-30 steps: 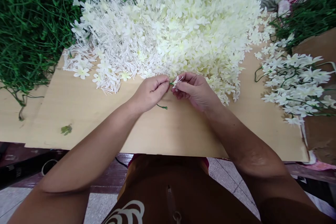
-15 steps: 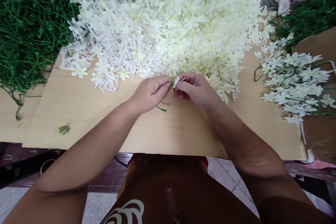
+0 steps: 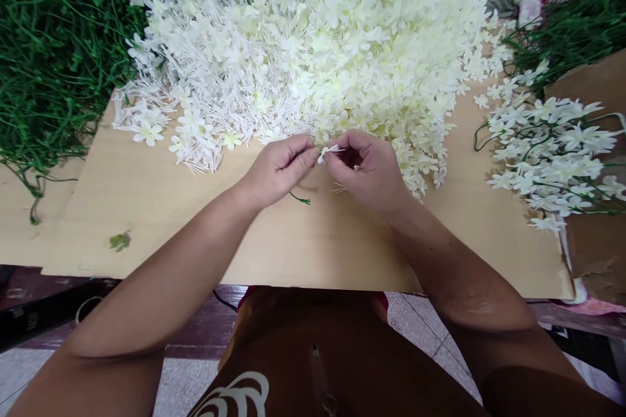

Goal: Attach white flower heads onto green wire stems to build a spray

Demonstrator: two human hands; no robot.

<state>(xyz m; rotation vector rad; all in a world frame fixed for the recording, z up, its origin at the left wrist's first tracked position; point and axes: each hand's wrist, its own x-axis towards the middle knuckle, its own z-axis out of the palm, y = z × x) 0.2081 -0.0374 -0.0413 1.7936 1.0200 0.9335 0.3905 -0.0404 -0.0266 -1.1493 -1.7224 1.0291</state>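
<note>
My left hand (image 3: 278, 169) is pinched shut on a thin green stem (image 3: 300, 198) whose lower end hangs out below the fist. My right hand (image 3: 364, 169) is pinched shut on a small white flower (image 3: 328, 151), held right against the left fingertips. Both hands hover over the wooden board (image 3: 313, 234), just in front of a big heap of loose white flowers (image 3: 317, 45). A few white stamen bits (image 3: 338, 189) lie on the board under the right hand.
Green stems are piled at the left (image 3: 49, 52) and at the back right (image 3: 572, 32). Finished stems with white flowers (image 3: 552, 150) lie at the right beside cardboard (image 3: 596, 254). A green scrap (image 3: 120, 241) lies near the board's front left.
The right hand has turned and lifted slightly, its fingers curling over the flower; the flower now sits sideways against the left fingertips. The left hand has stayed almost still.
</note>
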